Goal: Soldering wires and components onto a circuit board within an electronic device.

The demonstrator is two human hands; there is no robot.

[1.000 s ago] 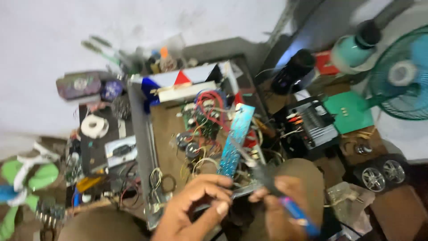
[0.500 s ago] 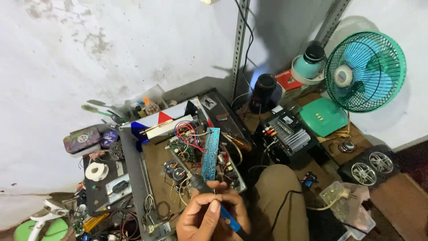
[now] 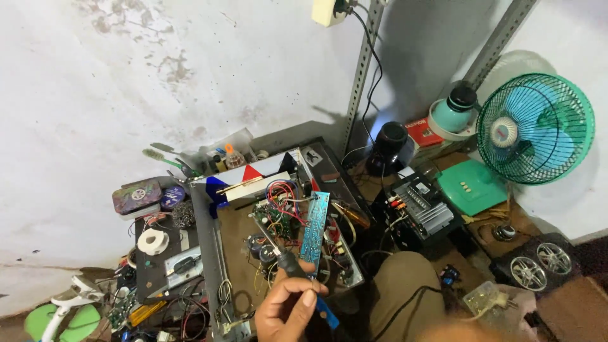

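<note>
My right hand, fingers clamped on the black-handled soldering iron, now alone beside the blue circuit strip; left hand apparently withdrawn from view.

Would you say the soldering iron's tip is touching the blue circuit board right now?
Apart: the head view shows the soldering iron tip over the wiring, with a gap left of the blue circuit board.

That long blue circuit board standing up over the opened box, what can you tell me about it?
The blue circuit board is a long, narrow strip, light blue with pale tracks and solder dots on the side that shows. It stands nearly upright, leaning slightly, above the open metal case full of coloured wires. Its lower end meets the fingers of the one hand in view, which also grips a dark-handled soldering iron beside it. What supports the board is hard to tell.
</note>
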